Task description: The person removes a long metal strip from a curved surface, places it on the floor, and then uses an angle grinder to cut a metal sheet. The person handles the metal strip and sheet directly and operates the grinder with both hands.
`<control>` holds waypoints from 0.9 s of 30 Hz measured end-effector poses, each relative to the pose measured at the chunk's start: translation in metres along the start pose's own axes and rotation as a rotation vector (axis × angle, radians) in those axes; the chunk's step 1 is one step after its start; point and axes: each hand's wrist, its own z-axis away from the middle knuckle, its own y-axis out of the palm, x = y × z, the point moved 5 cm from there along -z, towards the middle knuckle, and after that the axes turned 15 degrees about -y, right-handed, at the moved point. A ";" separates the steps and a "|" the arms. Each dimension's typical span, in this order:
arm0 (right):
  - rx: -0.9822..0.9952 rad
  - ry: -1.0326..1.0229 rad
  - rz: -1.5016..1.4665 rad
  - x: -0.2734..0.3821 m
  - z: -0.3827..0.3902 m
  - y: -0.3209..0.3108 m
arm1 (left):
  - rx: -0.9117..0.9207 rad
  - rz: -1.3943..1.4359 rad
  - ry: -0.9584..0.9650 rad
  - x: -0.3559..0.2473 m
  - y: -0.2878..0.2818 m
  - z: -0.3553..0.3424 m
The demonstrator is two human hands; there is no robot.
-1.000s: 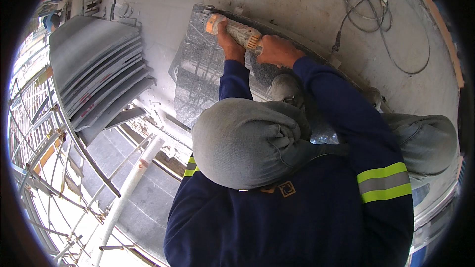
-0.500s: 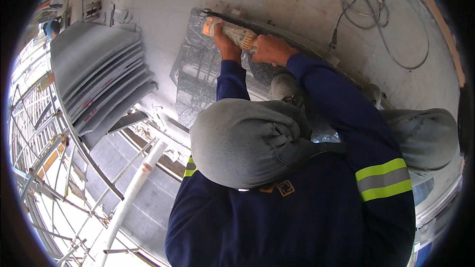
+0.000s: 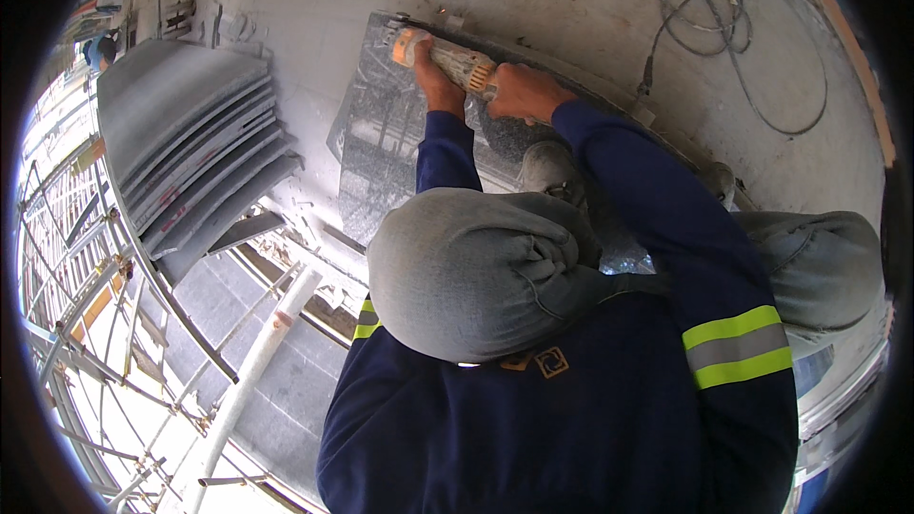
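An orange and grey angle grinder, dusty along its body, lies across the far edge of a dark polished stone slab. Around the grinder's front part, near its orange head, my left hand is closed. My right hand wraps the rear end of the tool, close to its orange vented collar. The grinder's disc is not visible beneath the head. Under my bent knee, one shoe rests on the slab. Dust streaks and reflections cover the slab's surface.
Several grey slabs are stacked at the left. A coiled cable with a connector lies on the dusty floor at the far right. Scaffold tubes and a thick pale pipe stand at the lower left. Another person is at the far left.
The grinder and both hands have shifted only very slightly. A small orange speck now shows beyond the slab's far edge.
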 end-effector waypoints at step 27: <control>0.019 0.029 0.022 0.005 0.012 -0.005 | -0.039 0.038 -0.040 0.005 0.012 0.019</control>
